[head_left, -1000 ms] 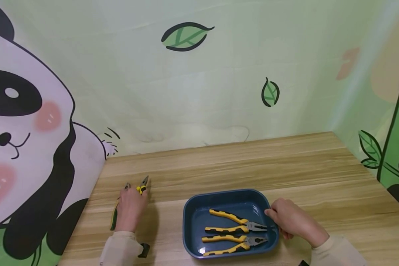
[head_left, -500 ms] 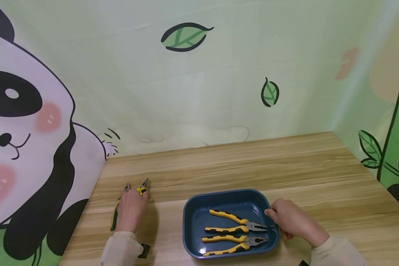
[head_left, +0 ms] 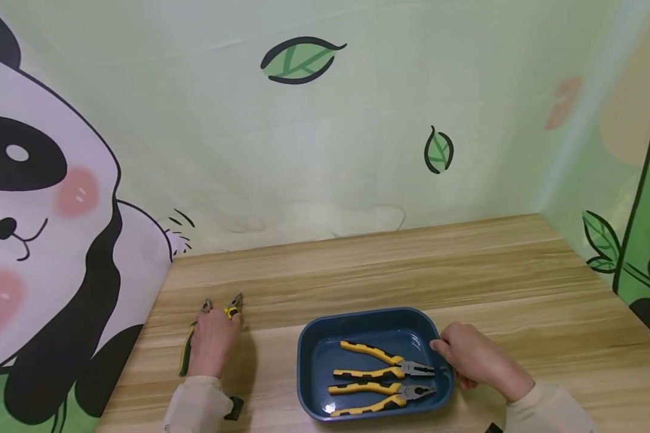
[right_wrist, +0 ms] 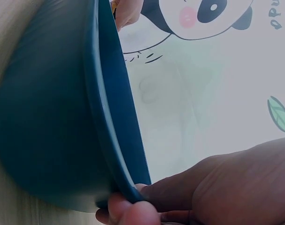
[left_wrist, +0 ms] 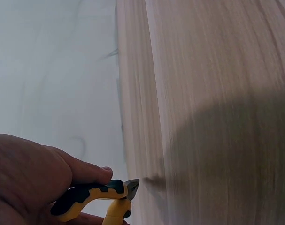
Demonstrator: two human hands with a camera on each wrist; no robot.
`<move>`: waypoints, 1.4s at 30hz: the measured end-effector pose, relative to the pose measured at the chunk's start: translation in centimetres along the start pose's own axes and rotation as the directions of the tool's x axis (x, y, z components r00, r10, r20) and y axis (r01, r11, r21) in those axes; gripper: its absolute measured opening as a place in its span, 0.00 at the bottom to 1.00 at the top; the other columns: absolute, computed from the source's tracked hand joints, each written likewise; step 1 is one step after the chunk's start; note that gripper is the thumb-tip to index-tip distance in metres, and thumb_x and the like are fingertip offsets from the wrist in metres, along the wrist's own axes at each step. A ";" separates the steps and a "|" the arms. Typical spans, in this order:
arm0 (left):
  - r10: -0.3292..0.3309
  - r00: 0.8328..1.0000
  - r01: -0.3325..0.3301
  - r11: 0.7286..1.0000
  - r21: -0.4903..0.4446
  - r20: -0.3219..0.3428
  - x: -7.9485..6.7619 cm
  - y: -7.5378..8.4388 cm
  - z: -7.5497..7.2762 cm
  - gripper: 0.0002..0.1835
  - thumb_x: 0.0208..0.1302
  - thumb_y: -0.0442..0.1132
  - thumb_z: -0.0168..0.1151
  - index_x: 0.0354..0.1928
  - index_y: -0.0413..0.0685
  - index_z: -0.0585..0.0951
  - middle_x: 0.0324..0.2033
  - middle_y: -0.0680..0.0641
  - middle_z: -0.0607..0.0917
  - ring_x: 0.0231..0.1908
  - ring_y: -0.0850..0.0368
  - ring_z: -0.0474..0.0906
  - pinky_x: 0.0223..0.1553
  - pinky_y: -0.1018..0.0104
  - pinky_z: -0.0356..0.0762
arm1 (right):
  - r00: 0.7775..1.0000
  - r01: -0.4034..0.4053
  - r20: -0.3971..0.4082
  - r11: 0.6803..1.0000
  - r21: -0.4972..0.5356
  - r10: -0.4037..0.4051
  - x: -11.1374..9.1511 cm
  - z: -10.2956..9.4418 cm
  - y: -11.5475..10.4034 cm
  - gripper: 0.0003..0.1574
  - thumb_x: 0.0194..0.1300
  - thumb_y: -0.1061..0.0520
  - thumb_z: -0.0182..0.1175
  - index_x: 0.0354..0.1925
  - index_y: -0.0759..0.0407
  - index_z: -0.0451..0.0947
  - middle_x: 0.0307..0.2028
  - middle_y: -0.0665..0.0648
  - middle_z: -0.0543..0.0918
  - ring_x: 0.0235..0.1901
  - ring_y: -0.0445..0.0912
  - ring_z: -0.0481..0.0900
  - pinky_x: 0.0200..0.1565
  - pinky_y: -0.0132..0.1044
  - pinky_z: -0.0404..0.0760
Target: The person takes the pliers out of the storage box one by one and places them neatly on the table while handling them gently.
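In the head view my left hand (head_left: 213, 343), over the left of the table, holds pliers (head_left: 233, 305) with yellow-and-black handles. The left wrist view shows the thumb lying along one handle of these pliers (left_wrist: 97, 194), with the pointed jaws facing away from the palm. Beside the same hand, a second pair of pliers with a dark green handle (head_left: 186, 352) is partly hidden beneath it. My right hand (head_left: 479, 358) pinches the right rim of a blue tray (head_left: 303, 361); the right wrist view has thumb and fingers on either side of the tray wall (right_wrist: 43, 108).
Inside the tray lie two more pliers with yellow-and-black handles, an upper pair (head_left: 406, 365) and a lower pair (head_left: 403, 394), jaws to the right. A wood-grain table (head_left: 357, 264) runs back to a printed cloth backdrop (head_left: 330, 150) with a panda and leaves.
The jaws of the pliers in my left hand have dipped slightly toward me. My right hand and the tray hold their place.
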State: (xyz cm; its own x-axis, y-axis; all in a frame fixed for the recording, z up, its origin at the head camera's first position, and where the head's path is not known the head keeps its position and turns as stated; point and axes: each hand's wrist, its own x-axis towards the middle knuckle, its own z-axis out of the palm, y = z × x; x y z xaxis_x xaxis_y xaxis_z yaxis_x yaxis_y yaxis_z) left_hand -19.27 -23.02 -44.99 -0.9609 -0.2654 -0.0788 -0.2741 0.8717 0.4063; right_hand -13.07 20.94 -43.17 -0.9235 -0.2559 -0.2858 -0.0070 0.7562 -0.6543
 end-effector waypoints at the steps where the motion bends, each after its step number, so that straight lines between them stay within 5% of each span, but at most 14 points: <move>1: -0.001 1.000 0.001 1.000 0.001 0.001 0.0 0.0 0.0 0.21 0.75 0.45 0.56 0.26 0.36 0.76 0.46 0.21 0.74 0.33 0.38 0.74 0.32 0.46 0.74 | 1.000 0.001 -0.002 1.000 -0.001 -0.001 0.0 0.0 0.0 0.23 0.78 0.60 0.54 0.22 0.60 0.75 0.07 0.50 0.72 0.06 0.39 0.67 0.14 0.33 0.70; 36: 0.010 1.000 -0.010 1.000 0.027 0.010 0.1 -0.2 -0.1 0.24 0.74 0.45 0.57 0.36 0.23 0.80 0.50 0.16 0.72 0.43 0.26 0.79 0.41 0.36 0.77 | 1.000 -0.010 -0.007 1.000 0.007 0.010 0.0 0.1 0.0 0.24 0.78 0.61 0.54 0.21 0.60 0.74 0.07 0.50 0.71 0.05 0.38 0.66 0.13 0.32 0.69; 42: -0.001 1.000 0.000 1.000 0.029 0.030 0.1 -0.3 -0.1 0.22 0.74 0.45 0.57 0.35 0.26 0.79 0.47 0.19 0.74 0.37 0.33 0.78 0.36 0.40 0.77 | 1.000 0.012 -0.009 1.000 0.009 -0.012 0.0 0.1 0.2 0.24 0.79 0.60 0.54 0.21 0.60 0.74 0.07 0.50 0.72 0.06 0.39 0.67 0.13 0.34 0.71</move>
State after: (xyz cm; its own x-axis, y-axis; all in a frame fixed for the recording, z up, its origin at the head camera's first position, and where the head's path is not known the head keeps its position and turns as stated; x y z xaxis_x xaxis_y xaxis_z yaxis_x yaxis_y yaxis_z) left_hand -19.31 -23.33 -45.03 -0.9613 -0.2541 -0.1065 -0.2755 0.8832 0.3795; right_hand -13.03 21.03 -43.41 -0.9266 -0.2599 -0.2716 -0.0150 0.7475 -0.6641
